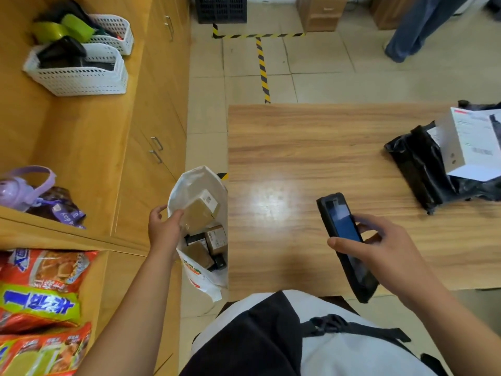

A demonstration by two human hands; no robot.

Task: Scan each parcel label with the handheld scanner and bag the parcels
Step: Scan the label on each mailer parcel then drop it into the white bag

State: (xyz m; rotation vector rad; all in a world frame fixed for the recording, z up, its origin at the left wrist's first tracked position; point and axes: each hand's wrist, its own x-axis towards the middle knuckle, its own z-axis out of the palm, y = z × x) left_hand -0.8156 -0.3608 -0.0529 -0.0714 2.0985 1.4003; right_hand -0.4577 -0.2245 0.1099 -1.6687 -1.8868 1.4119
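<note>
My right hand (385, 251) grips the black handheld scanner (344, 240) over the near edge of the wooden table (298, 158), screen up. My left hand (164, 229) holds a brown cardboard parcel (200, 210) with a white label, tilted in the mouth of a white plastic bag (189, 183) that hangs left of the table. Several small brown and black parcels (214, 242) lie deeper in the bag. At the table's right edge a white box with a printed label (471, 142) rests on black plastic mailers (423, 164).
Wooden cabinets (151, 131) run along the left with white baskets (78, 74), a purple bottle (19, 191) and snack packs (40, 294) on top. Hazard tape (263, 66) marks the tiled floor. A person's trouser legs (414, 25) stand at the far right.
</note>
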